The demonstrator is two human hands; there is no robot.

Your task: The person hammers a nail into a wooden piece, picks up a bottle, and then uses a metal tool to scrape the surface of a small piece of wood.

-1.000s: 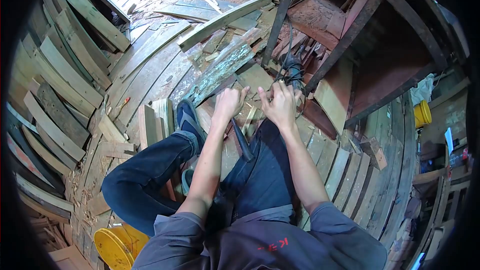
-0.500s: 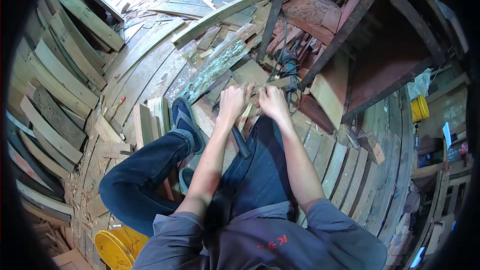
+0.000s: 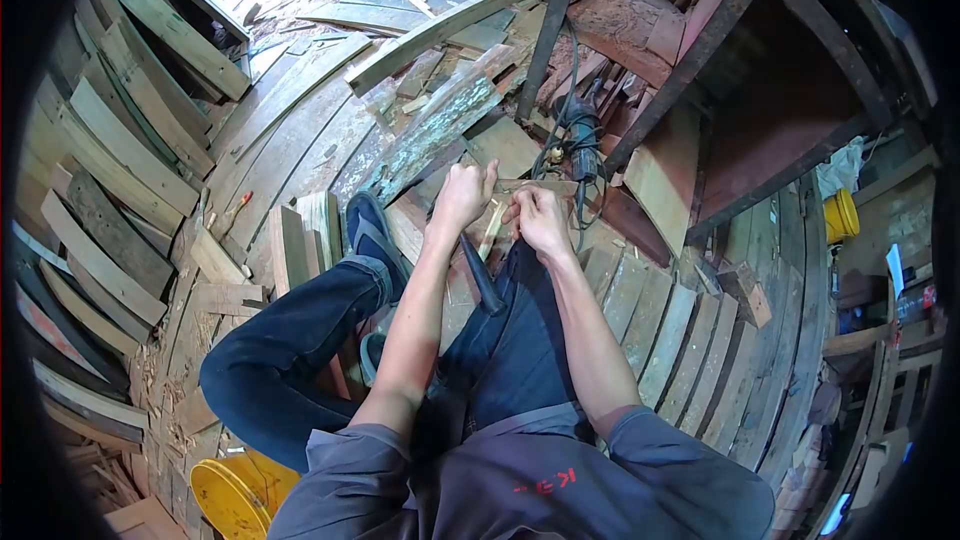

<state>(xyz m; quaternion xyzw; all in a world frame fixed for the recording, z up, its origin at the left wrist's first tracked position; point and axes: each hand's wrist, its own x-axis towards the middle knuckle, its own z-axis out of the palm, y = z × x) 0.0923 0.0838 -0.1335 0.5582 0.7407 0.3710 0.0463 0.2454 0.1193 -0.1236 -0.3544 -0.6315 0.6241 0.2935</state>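
My left hand (image 3: pixel 464 196) is closed in a fist with the thumb raised; what it grips is hidden. Beside it, on the right, my right hand (image 3: pixel 541 220) has its fingers bent together in a pinch, and anything in them is too small to make out. A narrow wooden strip (image 3: pixel 552 187) shows just beyond the hands. Between the wrists a pale sliver of wood (image 3: pixel 493 227) lies lower down. Below my left wrist, a tool's dark handle (image 3: pixel 482 278) slants against my right leg; its other end is hidden behind the forearm.
A power tool (image 3: pixel 580 135) with a loose cord lies beyond my right hand, beside a dark-framed cabinet (image 3: pixel 790 80). Curved planks (image 3: pixel 130 140) lean at the left. A paint-flaked board (image 3: pixel 435 135) lies ahead. A yellow bucket (image 3: pixel 232 495) stands lower left.
My hands have moved apart a little; the right one has come down and turned, with its fingers now showing. My left hand has shifted slightly left, its thumb raised.
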